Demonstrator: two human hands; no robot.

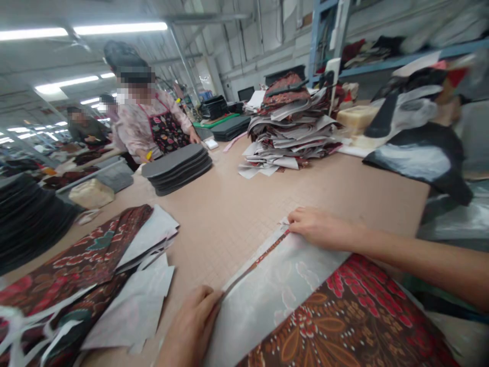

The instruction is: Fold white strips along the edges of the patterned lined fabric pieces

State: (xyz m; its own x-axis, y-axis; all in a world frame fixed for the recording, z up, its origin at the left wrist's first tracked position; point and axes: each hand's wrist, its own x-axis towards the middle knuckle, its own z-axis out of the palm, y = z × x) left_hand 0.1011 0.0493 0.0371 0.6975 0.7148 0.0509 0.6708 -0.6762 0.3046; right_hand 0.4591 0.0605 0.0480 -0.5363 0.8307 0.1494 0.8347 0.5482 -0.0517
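At the bottom of the frame my left hand (191,326) pinches the near edge of the fabric sheet (275,290) on the worktop (229,204); my right hand (321,228), right of centre, grips its far corner. Cut pieces (95,275) lie lower left.

This is a garment or textile workshop floor, shown by the long beige cutting table (237,204) bearing a tall heap of patterned cut fabric pieces (294,127), a stack of dark grey foam panels (178,167), aproned co-workers (153,125), and ceiling strip lights (84,30).
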